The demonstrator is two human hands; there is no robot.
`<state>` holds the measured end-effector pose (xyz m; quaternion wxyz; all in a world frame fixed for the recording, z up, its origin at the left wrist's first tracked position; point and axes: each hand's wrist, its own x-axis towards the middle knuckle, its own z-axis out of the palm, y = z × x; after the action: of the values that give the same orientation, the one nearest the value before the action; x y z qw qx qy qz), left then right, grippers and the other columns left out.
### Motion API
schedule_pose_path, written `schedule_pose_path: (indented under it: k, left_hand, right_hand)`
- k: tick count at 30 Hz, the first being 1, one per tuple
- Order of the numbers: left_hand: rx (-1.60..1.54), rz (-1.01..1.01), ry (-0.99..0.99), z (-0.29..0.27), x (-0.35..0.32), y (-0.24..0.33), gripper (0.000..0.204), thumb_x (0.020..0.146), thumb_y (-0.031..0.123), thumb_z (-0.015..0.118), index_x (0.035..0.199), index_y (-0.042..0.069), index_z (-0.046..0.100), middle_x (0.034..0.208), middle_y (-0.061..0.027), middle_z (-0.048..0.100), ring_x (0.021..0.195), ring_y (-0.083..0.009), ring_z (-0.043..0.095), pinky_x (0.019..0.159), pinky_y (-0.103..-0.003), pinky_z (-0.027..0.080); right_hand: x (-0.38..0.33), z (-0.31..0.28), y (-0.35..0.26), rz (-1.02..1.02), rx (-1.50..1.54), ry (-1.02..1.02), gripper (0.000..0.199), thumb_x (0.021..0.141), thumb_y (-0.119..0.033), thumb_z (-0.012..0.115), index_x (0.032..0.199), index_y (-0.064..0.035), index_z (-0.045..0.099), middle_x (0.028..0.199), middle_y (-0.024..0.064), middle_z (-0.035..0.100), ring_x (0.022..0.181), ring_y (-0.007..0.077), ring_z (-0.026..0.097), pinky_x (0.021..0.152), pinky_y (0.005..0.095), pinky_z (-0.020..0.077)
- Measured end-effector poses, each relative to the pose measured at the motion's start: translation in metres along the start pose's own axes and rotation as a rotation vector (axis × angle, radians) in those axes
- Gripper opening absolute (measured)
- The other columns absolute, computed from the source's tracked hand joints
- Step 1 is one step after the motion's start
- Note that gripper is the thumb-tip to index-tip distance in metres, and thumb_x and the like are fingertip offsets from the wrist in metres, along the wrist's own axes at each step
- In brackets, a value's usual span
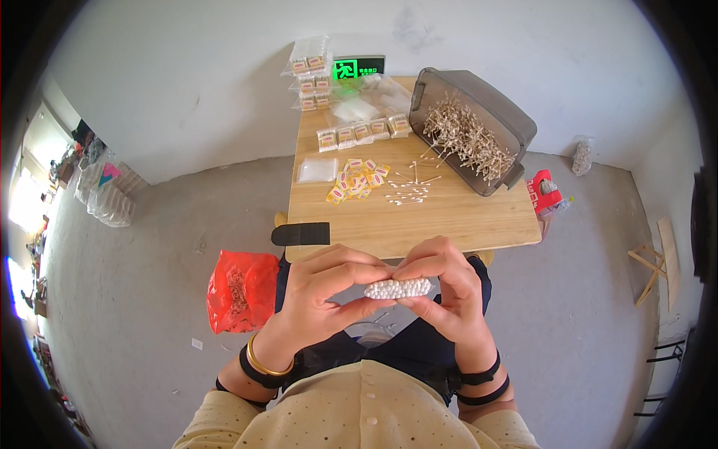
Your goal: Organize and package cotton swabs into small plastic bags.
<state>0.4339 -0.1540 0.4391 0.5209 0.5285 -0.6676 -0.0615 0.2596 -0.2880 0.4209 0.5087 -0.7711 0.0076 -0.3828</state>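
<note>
Between my two hands, over my lap, is a small clear packet of cotton swabs [399,289], its white tips facing up at me. My left hand [329,280] pinches its left end between thumb and fingers. On the other end, the thumb and fingers of my right hand [446,284] are closed the same way. Beyond my hands, on the wooden table [419,223], lie a pile of yellow printed cards [355,179], a stack of clear bags [318,170] and loose cotton swabs [410,191].
A grey tub [475,90] lies tipped on its side, full of swabs. Filled packets [363,133] stand in a row, with bagged stacks [312,75] behind. A black strap [301,234] lies at the front edge. On the floor sits a red bag [243,292], left of my legs.
</note>
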Motion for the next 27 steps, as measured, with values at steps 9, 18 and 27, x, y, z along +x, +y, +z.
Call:
schedule_pose_path:
  k: [9,18,27]
  left_hand:
    - [-0.013,-0.02,0.068,0.001,0.002,0.0,0.034,0.073,0.004,0.086,0.105,0.007,0.075,0.099,-0.0069,0.074,0.086,-0.0199,0.071,0.071,-0.03,0.056]
    - [-0.014,0.035,0.038,0.001,0.001,-0.004,0.028,0.077,0.003,0.082,0.103,0.003,0.073,0.099,-0.0099,0.071,0.088,-0.0217,0.069,0.075,-0.031,0.054]
    - [-0.059,-0.022,0.08,0.003,-0.003,-0.001,0.028,0.075,-0.002,0.079,0.102,0.002,0.073,0.099,-0.0102,0.071,0.087,-0.0215,0.069,0.074,-0.031,0.054]
  right_hand:
    - [0.002,0.002,0.003,-0.043,-0.026,0.059,0.035,0.077,-0.007,0.084,0.108,-0.0036,0.068,0.104,0.0121,0.069,0.094,0.027,0.064,0.083,0.036,0.0506]
    - [0.005,0.001,0.005,-0.101,-0.084,0.033,0.027,0.078,-0.006,0.08,0.102,-0.0048,0.069,0.098,0.01,0.07,0.091,0.0258,0.063,0.081,0.0348,0.049]
    - [0.002,0.006,0.006,-0.035,-0.015,0.077,0.028,0.077,-0.005,0.08,0.103,-0.0055,0.07,0.098,0.0083,0.071,0.091,0.0252,0.063,0.084,0.0357,0.0476]
